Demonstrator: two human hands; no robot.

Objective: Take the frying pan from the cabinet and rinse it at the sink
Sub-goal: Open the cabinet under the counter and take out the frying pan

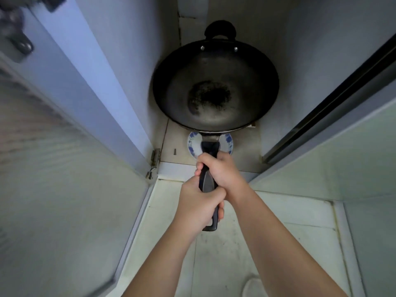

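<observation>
Your left hand and right hand both clamp the frying pan handle; pan hides most of the blue-patterned plate beneath.

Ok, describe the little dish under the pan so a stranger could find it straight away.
Look into the open cabinet where both hands grip the long handle of the black frying pan. Just beneath the pan's near rim, on the cabinet floor, sits a small plate. It is the only white thing with blue patterning there, half hidden by the handle.
</observation>
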